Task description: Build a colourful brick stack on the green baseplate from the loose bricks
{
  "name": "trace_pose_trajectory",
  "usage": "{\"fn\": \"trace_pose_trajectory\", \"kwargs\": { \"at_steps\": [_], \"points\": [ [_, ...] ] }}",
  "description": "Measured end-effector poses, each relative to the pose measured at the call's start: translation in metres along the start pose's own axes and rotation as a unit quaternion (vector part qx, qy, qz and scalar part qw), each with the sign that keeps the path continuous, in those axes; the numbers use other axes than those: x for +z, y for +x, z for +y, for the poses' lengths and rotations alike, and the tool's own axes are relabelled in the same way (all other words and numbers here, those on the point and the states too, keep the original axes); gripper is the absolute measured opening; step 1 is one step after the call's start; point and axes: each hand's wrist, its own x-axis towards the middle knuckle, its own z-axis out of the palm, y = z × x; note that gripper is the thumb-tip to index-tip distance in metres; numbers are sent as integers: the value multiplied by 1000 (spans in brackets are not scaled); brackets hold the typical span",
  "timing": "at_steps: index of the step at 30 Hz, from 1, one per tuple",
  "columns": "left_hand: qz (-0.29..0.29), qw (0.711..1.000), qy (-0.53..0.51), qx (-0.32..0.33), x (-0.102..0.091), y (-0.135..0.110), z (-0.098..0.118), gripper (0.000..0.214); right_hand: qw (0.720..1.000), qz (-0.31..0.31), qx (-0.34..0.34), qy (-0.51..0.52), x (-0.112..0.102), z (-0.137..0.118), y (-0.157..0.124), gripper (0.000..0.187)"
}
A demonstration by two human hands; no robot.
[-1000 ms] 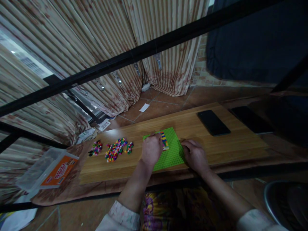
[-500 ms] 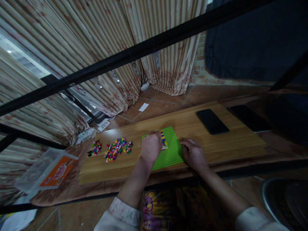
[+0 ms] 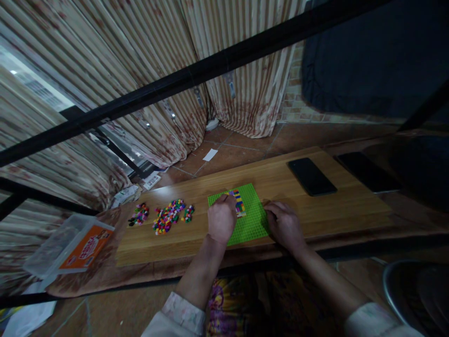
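A green studded baseplate (image 3: 250, 227) lies on the wooden board, with a patch of multicoloured toy bricks (image 3: 240, 203) fixed on it. Over the left side of that patch is my left hand (image 3: 222, 217), its fingers curled down and closed against the bricks. Whatever sits between those fingertips is hidden by the hand. My right hand (image 3: 285, 225) rests at the plate's right edge, thumb and forefinger pinched together on that edge. Left of the plate are a large pile of small loose bricks (image 3: 168, 216) and two smaller piles, one brick cluster (image 3: 188, 213) and another brick cluster (image 3: 140, 214).
A black phone (image 3: 311, 176) lies on the wooden board (image 3: 210, 182), right of the plate. Another dark flat device (image 3: 366, 172) is beyond the board's right end. A clear plastic box (image 3: 66, 245) with an orange label stands at left. A black bar (image 3: 192, 72) crosses the view.
My left hand has shifted slightly on the bricks, so a little more of the patch's far edge shows. The right hand stays at the plate's edge. The camera view has moved slightly.
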Motion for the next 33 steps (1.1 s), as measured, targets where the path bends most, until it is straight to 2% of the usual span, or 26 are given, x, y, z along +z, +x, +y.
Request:
{"fn": "trace_pose_trajectory", "kwargs": {
  "at_steps": [15, 19, 21, 24, 28, 30, 33],
  "points": [
    [-29, 999, 22, 26, -3, 8, 0, 25, 999, -22, 0, -26, -1, 0, -1, 21],
    [-42, 999, 19, 20, -4, 6, 1, 25, 999, -8, -16, -28, 0, 2, -1, 22],
    [-32, 999, 7, 21, -2, 2, 0, 24, 999, -6, -20, -26, 1, 3, -1, 22],
    [17, 999, -42, 15, 3, -7, -3, 25, 999, -9, -22, -23, 2, 4, -1, 21],
    [109, 983, -144, -44, 9, -26, -19, 26, 999, -3, -24, -28, 3, 6, -2, 20],
    [140, 967, -186, -101, 14, -38, -34, 26, 999, -2, -28, -29, 3, 7, -2, 18],
    [157, 943, -211, -205, 23, -57, -65, 22, 999, -12, -42, -21, 3, 7, -3, 16]
  ]
}}
